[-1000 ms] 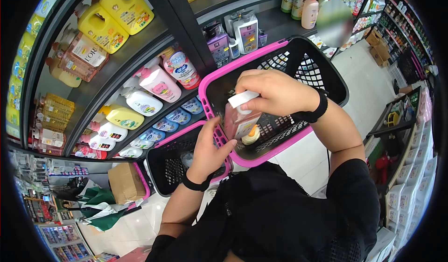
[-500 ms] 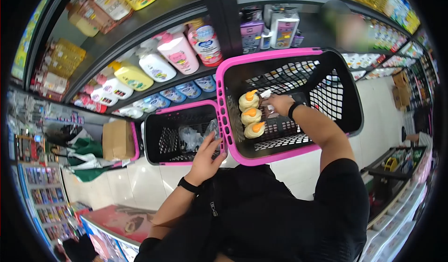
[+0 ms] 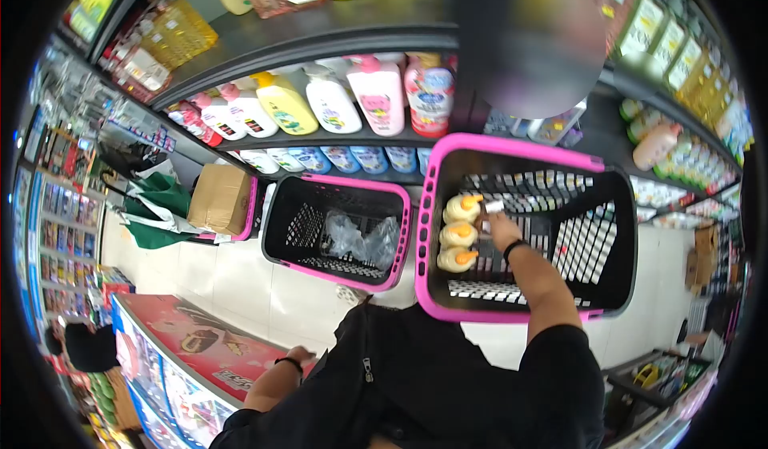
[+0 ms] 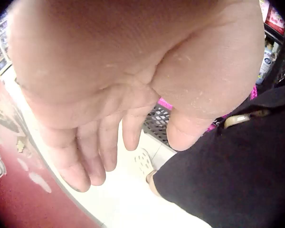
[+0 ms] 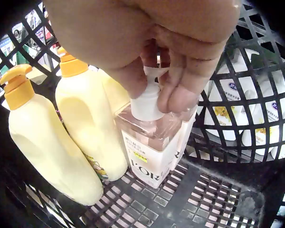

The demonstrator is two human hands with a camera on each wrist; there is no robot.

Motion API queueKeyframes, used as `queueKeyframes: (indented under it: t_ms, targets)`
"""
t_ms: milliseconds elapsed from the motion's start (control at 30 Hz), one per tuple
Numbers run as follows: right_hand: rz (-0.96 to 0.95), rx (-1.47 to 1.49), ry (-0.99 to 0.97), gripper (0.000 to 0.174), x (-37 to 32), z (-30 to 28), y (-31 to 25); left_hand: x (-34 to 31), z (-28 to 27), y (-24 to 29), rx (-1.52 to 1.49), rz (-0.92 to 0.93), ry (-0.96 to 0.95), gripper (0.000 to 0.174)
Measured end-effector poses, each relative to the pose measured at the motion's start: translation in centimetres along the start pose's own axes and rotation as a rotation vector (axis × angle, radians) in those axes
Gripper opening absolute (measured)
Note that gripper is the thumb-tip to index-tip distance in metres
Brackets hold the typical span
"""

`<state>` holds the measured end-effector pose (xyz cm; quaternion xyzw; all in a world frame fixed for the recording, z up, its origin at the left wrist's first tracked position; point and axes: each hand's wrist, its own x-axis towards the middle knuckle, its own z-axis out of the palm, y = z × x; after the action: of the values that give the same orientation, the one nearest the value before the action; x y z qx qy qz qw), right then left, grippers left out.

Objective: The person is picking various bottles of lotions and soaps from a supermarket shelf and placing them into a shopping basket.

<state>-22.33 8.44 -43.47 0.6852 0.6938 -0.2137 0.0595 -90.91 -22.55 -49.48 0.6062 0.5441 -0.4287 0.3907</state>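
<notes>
The right hand (image 5: 147, 28) pinches the white pump (image 5: 147, 107) of a pink bottle (image 5: 149, 152), seemingly upright beneath it, pale-yellow bottles (image 5: 50, 147) to its left, the open left hand (image 4: 123, 80) well apart.

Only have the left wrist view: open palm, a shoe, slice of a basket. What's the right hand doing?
Observer: The right hand pinches the white pump of a pink bottle.
Operator: What else is in that basket?
Observer: Three cream bottles with orange tops, in a row at one end of the larger basket.
Operator: Second basket loaded?
Observer: The smaller basket has crumpled clear plastic in it.
</notes>
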Motion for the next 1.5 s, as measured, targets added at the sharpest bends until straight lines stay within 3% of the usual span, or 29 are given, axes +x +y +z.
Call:
queueKeyframes:
  t_ms: [33, 67, 133, 233, 300, 367, 433, 533, 667, 800, 833, 900, 967, 1033, 1100, 1133, 1167, 1200, 1267, 1300, 1333, 1367, 1433, 1467, 1500]
  targets:
    - [-0.002, -0.031, 0.007, 0.033, 0.0, 0.1, 0.0, -1.3, 0.3, 0.3, 0.085, 0.093, -0.002, 0.059]
    - [-0.015, -0.01, 0.027, 0.034, 0.2, 0.4, 0.2, -1.1, 1.4, 0.0, -0.191, 0.011, 0.052, 0.052]
    - [-0.002, -0.026, 0.041, 0.04, -1.1, -1.5, -0.5, -3.9, -1.4, 3.1, -0.741, -0.26, 0.101, 0.038]
    - [-0.117, -0.05, 0.103, 0.049, -1.1, -1.9, 1.3, 0.6, -1.4, 3.6, -1.056, -0.237, 0.155, 0.04]
    - [-0.105, -0.052, 0.055, 0.04, -2.3, -5.6, -0.2, 1.5, -4.0, 4.4, -0.988, -0.194, 0.291, 0.042]
    - [-0.235, -0.017, 0.114, 0.025, -2.5, -8.4, -1.0, 2.4, -6.6, 4.9, -0.91, -0.115, 0.476, 0.047]
    - [-0.372, 0.093, 0.213, 0.018, -3.6, -14.0, -5.2, -0.1, -11.3, 5.4, -0.906, -0.094, 0.528, 0.057]
    - [-0.57, 0.17, 0.543, 0.004, -4.2, -21.3, -13.1, 2.1, -12.5, 3.2, -0.947, -0.089, 0.556, 0.06]
    - [-0.753, 0.202, 0.786, 0.005, -3.5, -29.1, -25.2, 7.3, -11.1, -1.7, -0.809, -0.071, 0.494, 0.052]
    - [-0.887, 0.226, 0.777, 0.007, -0.5, -33.8, -39.1, 11.0, -8.7, -6.7, -0.81, -0.129, 0.334, 0.054]
    - [-0.933, 0.285, 0.786, 0.01, 1.7, -34.1, -42.4, 11.1, -8.3, -8.0, -0.868, -0.157, 0.235, 0.058]
    - [-0.942, 0.386, 0.717, 0.023, 5.8, -35.2, -49.9, 11.1, -7.7, -10.7, -0.947, -0.183, 0.222, 0.058]
    - [-0.979, 0.656, 0.575, 0.033, 10.2, -36.2, -58.1, 12.0, -6.3, -13.6, -0.877, -0.183, 0.329, 0.055]
    - [-0.976, 0.942, 0.462, 0.045, 14.3, -37.0, -66.3, 12.7, -5.4, -16.6, -1.106, -0.216, 0.261, 0.05]
    - [-0.937, 1.09, 0.565, 0.049, 16.7, -37.2, -73.7, 13.7, -4.3, -19.9, -0.917, -0.062, 0.25, 0.032]
    - [-0.929, 1.103, 0.672, 0.053, 18.1, -37.1, -76.6, 14.4, -4.2, -20.6, -1.215, -0.24, 0.166, 0.027]
    - [-0.913, 1.101, 0.76, 0.059, 19.8, -37.0, -79.1, 12.3, -4.1, -21.7, -0.845, -0.027, 0.279, 0.023]
    - [-0.842, 1.072, 0.822, 0.062, 21.2, -36.8, -81.1, 12.0, -4.2, -22.3, -1.19, -0.128, 0.182, 0.022]
    - [-0.754, 1.092, 0.837, 0.065, 22.9, -36.5, -83.7, 12.0, -3.8, -23.2, -1.5, -0.195, 0.141, 0.02]
    - [-0.738, 1.139, 0.788, 0.065, 23.3, -36.3, -84.5, 13.0, -2.7, -24.5, -1.148, 0.134, 0.208, 0.019]
    - [-0.72, 1.185, 0.737, 0.065, 23.7, -36.1, -85.1, 13.0, -2.1, -24.4, -1.947, -0.22, 0.14, 0.02]
    - [-0.762, 1.173, 0.698, 0.063, 24.1, -36.0, -85.3, 12.9, -1.6, -24.7, -1.942, -0.182, 0.127, 0.019]
    - [-0.841, 1.141, 0.616, 0.061, 24.8, -35.9, -85.0, 12.3, -2.5, -23.7, -0.85, -0.185, 0.395, 0.029]
    - [-0.857, 1.145, 0.614, 0.057, 25.3, -35.8, -84.9, 12.2, -2.9, -23.7, -0.842, -0.248, 0.471, 0.028]
    - [-0.837, 1.117, 0.603, 0.056, 24.6, -36.1, -84.8, 12.6, -3.8, -23.7, -1.096, -0.265, 0.663, 0.022]
